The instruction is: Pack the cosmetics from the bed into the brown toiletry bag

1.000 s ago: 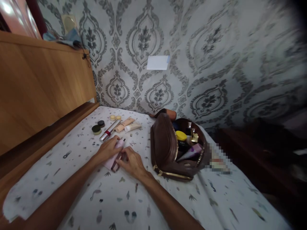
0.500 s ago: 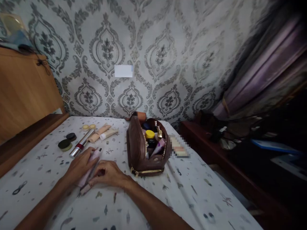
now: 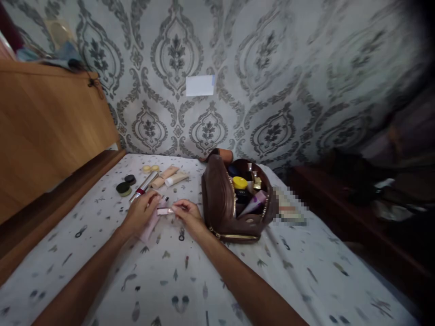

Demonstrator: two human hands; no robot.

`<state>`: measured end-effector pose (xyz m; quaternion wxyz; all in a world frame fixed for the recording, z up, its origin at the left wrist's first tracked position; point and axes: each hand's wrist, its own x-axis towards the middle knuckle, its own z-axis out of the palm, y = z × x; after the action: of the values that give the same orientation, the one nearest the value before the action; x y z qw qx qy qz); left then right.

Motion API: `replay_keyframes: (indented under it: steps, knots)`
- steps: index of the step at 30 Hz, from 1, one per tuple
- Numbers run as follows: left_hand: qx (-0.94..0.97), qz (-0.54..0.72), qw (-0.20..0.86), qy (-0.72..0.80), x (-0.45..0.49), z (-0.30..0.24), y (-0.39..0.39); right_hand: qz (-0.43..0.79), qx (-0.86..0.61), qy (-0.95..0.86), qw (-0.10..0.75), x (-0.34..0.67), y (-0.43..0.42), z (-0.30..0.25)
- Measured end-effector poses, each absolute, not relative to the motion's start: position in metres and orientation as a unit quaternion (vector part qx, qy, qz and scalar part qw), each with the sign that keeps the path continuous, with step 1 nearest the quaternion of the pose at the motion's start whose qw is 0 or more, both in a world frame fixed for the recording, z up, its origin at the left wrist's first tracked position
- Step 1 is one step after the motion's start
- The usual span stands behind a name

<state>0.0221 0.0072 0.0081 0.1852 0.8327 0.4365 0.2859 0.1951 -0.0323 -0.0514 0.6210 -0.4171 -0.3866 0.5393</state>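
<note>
Slim item (image 3: 165, 211) now crosswise (in pinched right hand (image 3: 189, 213))

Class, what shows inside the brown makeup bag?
The brown makeup bag holds a yellow lid, black case, purple tube and gold-coloured item, among others. Its bottom and whatever lies beneath them are covered.

I see a patterned white cloth (image 3: 190, 274) across the lower frame, brown bag (image 3: 217, 194) centre-right, tubes (image 3: 165, 177) and jars (image 3: 123, 189) centre-left
</note>
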Motion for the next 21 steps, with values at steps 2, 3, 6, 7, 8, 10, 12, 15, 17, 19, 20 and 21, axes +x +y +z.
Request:
replay_keyframes:
  steps: [2,3,6,7,8,10,12,15,17,19,20,21]
  knots:
    - [0.828,0.285,0.257,0.408,0.0216,0.0104,0.0092,0.548,-0.399,-0.369,0.635,0.1952,-0.0318,-0.0507]
    - [0.822,0.281,0.294,0.398,0.0211,0.0108,0.0098,0.552,-0.393,-0.361,0.641,0.1951,-0.0319,-0.0503]
    - [0.799,0.255,0.393,0.377,0.0198,0.0106,0.0098,0.56,-0.378,-0.328,0.66,0.195,-0.0322,-0.0496]
    - [0.794,0.245,0.414,0.372,0.0195,0.0105,0.0096,0.564,-0.373,-0.317,0.665,0.195,-0.0322,-0.0495]
    - [0.791,0.236,0.426,0.369,0.0193,0.0104,0.0094,0.566,-0.368,-0.308,0.67,0.1951,-0.032,-0.0493]
    - [0.789,0.232,0.431,0.371,0.0194,0.0097,0.0094,0.57,-0.36,-0.298,0.676,0.1954,-0.0317,-0.0489]
    - [0.787,0.24,0.429,0.373,0.0202,0.0083,0.0099,0.577,-0.353,-0.295,0.675,0.1957,-0.0315,-0.0484]
    - [0.781,0.268,0.432,0.362,0.021,0.0053,0.0114,0.591,-0.345,-0.295,0.667,0.1958,-0.0312,-0.0484]
    - [0.771,0.289,0.442,0.355,0.0209,0.0042,0.0122,0.59,-0.347,-0.304,0.662,0.1955,-0.0309,-0.0493]
    - [0.754,0.314,0.459,0.35,0.0206,0.0044,0.0126,0.58,-0.359,-0.323,0.657,0.1947,-0.0305,-0.0509]
    - [0.744,0.323,0.47,0.348,0.0204,0.0049,0.0127,0.572,-0.366,-0.337,0.652,0.1942,-0.0304,-0.0518]
    - [0.736,0.328,0.481,0.345,0.0204,0.0055,0.0126,0.562,-0.373,-0.354,0.648,0.1937,-0.0304,-0.0528]
